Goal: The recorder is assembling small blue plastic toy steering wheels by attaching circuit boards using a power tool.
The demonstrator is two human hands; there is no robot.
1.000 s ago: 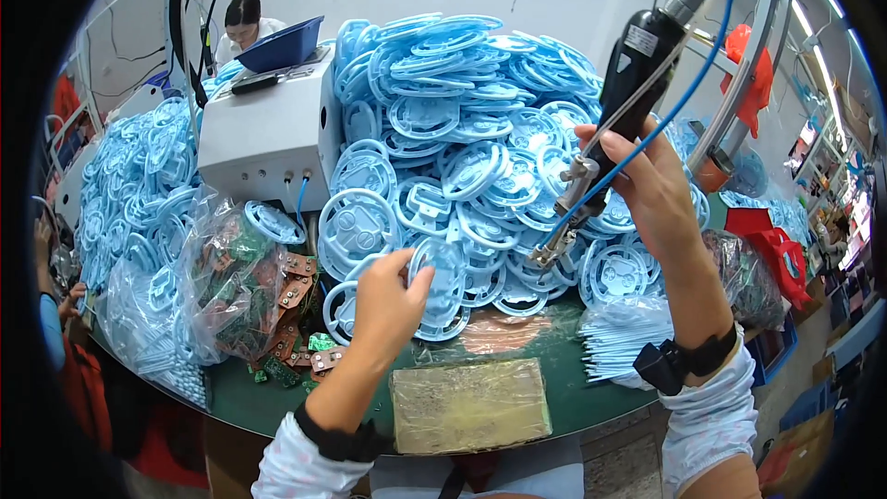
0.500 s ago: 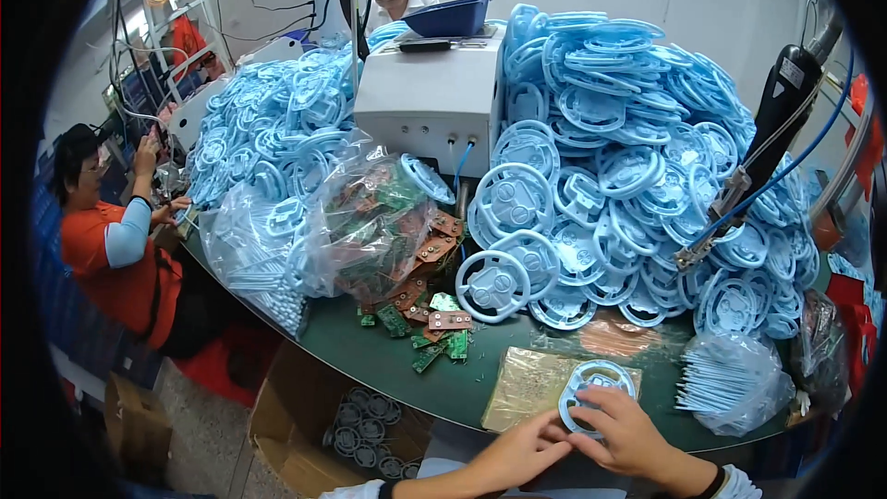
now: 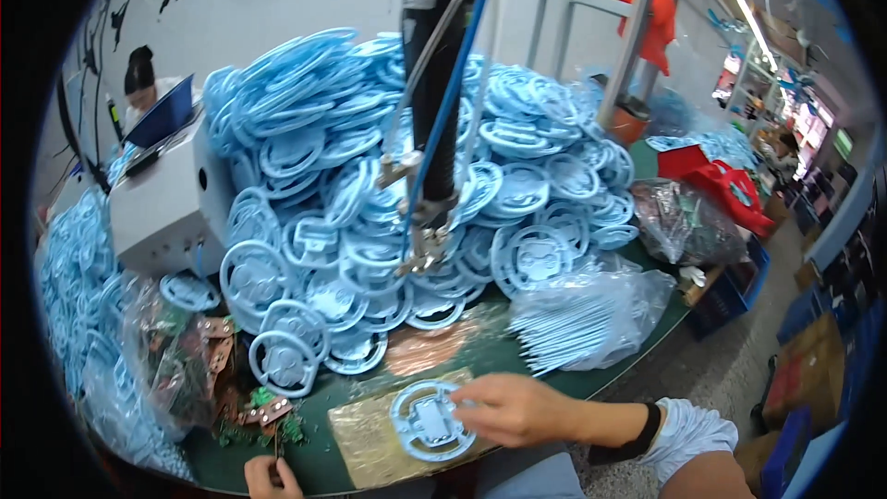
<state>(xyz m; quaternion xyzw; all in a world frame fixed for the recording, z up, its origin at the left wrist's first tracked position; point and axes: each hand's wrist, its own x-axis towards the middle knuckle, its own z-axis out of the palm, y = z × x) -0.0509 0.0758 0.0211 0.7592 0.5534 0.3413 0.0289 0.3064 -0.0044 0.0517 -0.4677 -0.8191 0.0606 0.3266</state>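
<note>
A light-blue plastic toy steering wheel point(image 3: 432, 418) lies on a flat, yellowish plastic-wrapped pad point(image 3: 360, 444) near the table's front edge. My right hand point(image 3: 508, 409) is closed at the wheel's right side, fingertips on its rim. To the left, at the front edge, my left hand point(image 3: 273, 479) pinches a thin dark thing whose kind I cannot make out. Just beyond that hand lie small green circuit boards point(image 3: 292, 429) and a brown board with metal dots point(image 3: 266, 411).
Stacked blue wheels point(image 3: 323, 176) cover the back of the green table. A black cylindrical tool point(image 3: 434, 83) with a blue hose hangs before them. A bag of blue sticks point(image 3: 582, 319) lies right; a bag of boards point(image 3: 166, 351) left. A person sits behind a grey box point(image 3: 171, 203).
The view has swung to the right. My hands, together at the wheel before, are now apart; the left has moved to the circuit boards. The wheel now lies flatter on the pad.
</note>
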